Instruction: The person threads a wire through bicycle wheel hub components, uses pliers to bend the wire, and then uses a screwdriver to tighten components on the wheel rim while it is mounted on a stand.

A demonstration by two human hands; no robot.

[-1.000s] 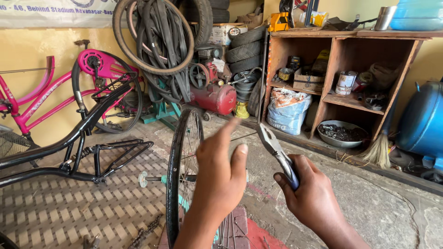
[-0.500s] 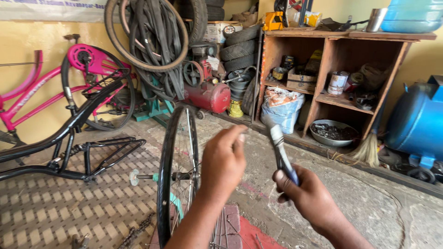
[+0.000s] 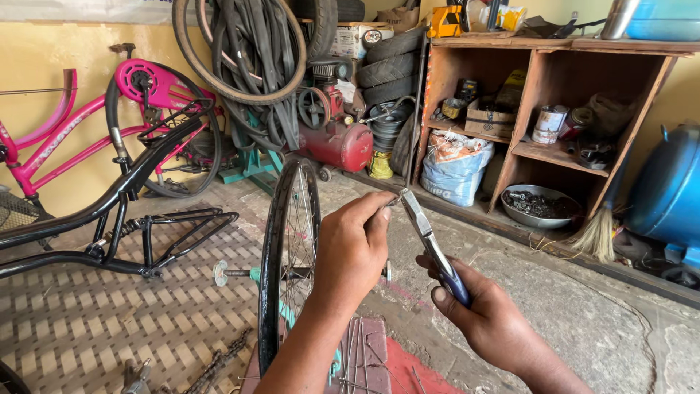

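Note:
A black bicycle wheel (image 3: 281, 248) with thin spokes stands upright on its axle in front of me. My left hand (image 3: 351, 249) is raised beside it, its fingertips pinching a small thin metal piece at the jaws of the pliers (image 3: 424, 233). My right hand (image 3: 487, 321) grips the blue handles of these pliers, jaws pointing up and left toward the left fingertips. Loose spokes (image 3: 357, 357) lie below my hands on a reddish mat.
A black bicycle frame (image 3: 109, 219) and a pink bicycle (image 3: 87, 124) stand at left. Tyres and tubes (image 3: 248, 51) hang above a red compressor (image 3: 339, 142). A wooden shelf (image 3: 554, 95) holds tins, a sack and a metal bowl. A blue tank (image 3: 667, 193) is at right. A chain (image 3: 219, 361) lies on the floor.
The left hand went from spread fingers to a pinch at the plier jaws. The pliers' jaws closed and tilted toward the left hand. The view shifted slightly right.

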